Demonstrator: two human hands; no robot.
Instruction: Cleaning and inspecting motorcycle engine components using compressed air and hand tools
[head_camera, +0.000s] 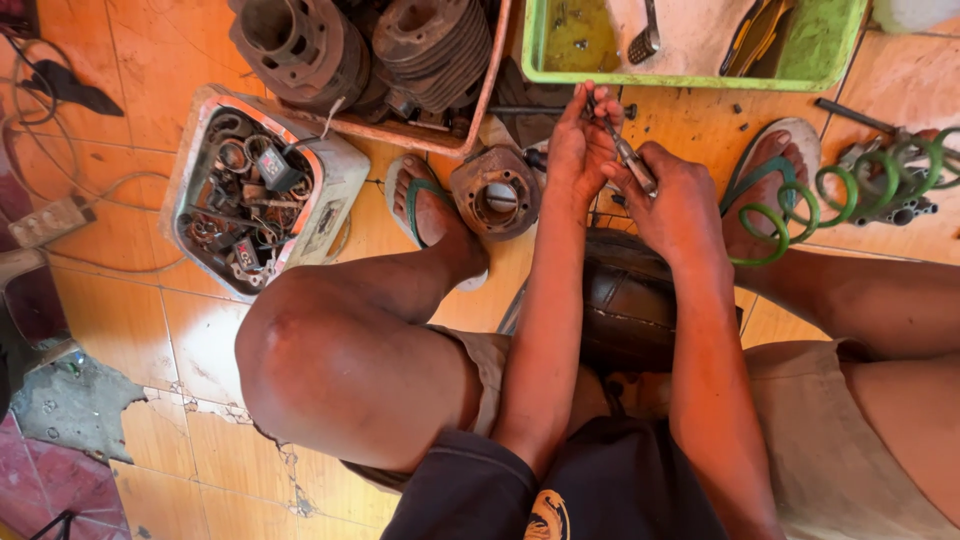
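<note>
My left hand (578, 140) and my right hand (672, 195) meet above the floor between my feet. Both grip a thin metal tool (628, 155) that runs between them: the right hand holds its lower end, and the left fingers pinch its upper tip. What sits at the tip is too small to tell. A rusty engine cylinder (496, 193) lies on the tiles just left of my left hand. A dark rounded part (622, 300) rests between my legs under my forearms.
A green tray (835, 40) with tools stands at the top. An orange crate (470, 135) holds finned cylinders, with a box of small rusty parts (340, 175) to its left. Green springs (880, 180) lie at the right. A power strip (48, 222) lies at the left.
</note>
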